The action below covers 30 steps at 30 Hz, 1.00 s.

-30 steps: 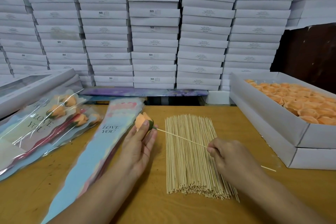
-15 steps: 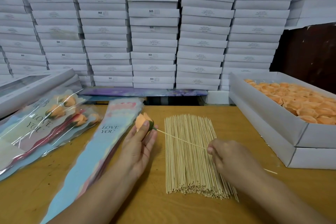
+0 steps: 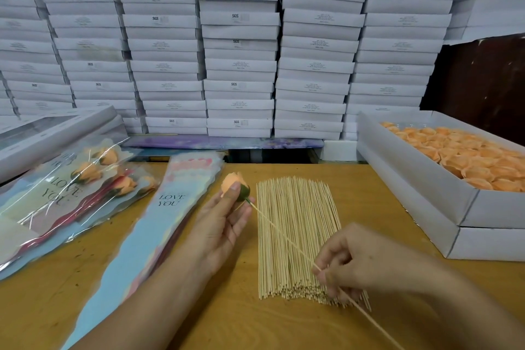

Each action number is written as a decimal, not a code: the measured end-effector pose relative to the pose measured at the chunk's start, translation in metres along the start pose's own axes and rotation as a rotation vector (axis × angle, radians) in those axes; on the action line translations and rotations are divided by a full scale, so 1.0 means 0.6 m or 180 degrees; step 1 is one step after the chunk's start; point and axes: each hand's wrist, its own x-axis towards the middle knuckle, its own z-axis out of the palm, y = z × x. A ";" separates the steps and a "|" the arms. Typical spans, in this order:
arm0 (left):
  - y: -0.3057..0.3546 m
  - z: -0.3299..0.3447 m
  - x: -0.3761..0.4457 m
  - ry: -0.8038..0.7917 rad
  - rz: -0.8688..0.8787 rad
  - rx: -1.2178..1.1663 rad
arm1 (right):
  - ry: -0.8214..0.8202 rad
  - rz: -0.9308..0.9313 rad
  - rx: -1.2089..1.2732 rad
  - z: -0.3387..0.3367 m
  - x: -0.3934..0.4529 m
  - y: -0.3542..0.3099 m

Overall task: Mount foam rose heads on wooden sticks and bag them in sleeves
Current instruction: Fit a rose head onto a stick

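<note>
Bare table [image 3: 369,196] between stick pile [image 3: 298,236] and rose box [image 3: 412,179]. My left hand [image 3: 224,224] gripped rose [image 3: 231,186]; right hand [image 3: 360,261] pinched stick [image 3: 284,231], angled over pile.

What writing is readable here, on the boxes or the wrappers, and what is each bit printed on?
"LOVE YOU": on the top pastel paper sleeve of the flat stack beside the bundle of wooden sticks.
"LOVE YOU": on a clear plastic sleeve with a bagged orange rose, far left.
"SGS": on labels of several stacked white cardboard boxes behind the table.
Smaller print on those box labels is too blurred to read.
</note>
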 end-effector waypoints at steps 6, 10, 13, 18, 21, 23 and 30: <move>0.000 0.002 -0.001 0.0004 0.0048 0.0126 | -0.0333 0.0120 0.1058 0.027 0.006 -0.002; 0.003 0.000 0.000 0.0104 0.0145 0.0168 | 0.0249 0.0010 0.1821 0.026 0.022 0.006; 0.010 0.002 -0.002 0.0134 0.0153 0.0289 | 0.0790 -0.0069 0.2313 0.017 0.033 0.018; 0.035 0.003 -0.004 0.0282 0.0320 0.0971 | 0.1369 -0.0089 0.2537 0.005 0.053 0.045; 0.057 -0.005 -0.001 0.0495 0.0488 0.1357 | 0.1508 -0.0057 0.2531 -0.001 0.057 0.056; 0.076 -0.013 0.003 0.0658 0.0602 0.1561 | 0.1526 -0.0048 0.2533 -0.004 0.057 0.059; 0.161 -0.059 0.012 0.1109 0.1256 0.2401 | 0.1544 -0.0070 0.2563 -0.004 0.061 0.063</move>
